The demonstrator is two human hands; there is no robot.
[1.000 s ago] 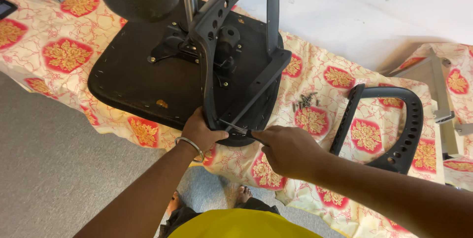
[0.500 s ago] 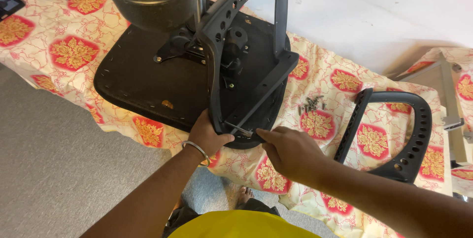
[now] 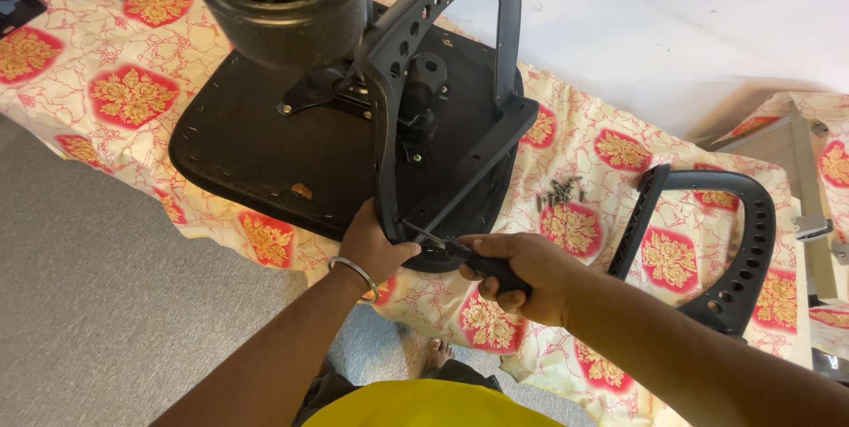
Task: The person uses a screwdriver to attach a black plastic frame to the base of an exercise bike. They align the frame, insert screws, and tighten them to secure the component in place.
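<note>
An upturned black chair seat [image 3: 265,153] lies on a patterned cloth. A black perforated armrest [image 3: 442,3] stands upright on its near right edge. My left hand [image 3: 373,246], a metal bangle on the wrist, grips the armrest's lower end. My right hand [image 3: 522,277] holds a black-handled screwdriver [image 3: 442,241] whose tip meets the armrest base beside my left thumb.
A second black armrest [image 3: 725,241] lies flat on the cloth [image 3: 619,148] to the right. Several loose screws [image 3: 559,190] sit between the seat and that armrest. A black cylinder [image 3: 283,11] rises over the seat. Grey floor [image 3: 80,285] lies at left, a white wall behind.
The view has drifted so seat and armrests sit slightly lower and further right. Both hands stay at the armrest base with the screwdriver in place.
</note>
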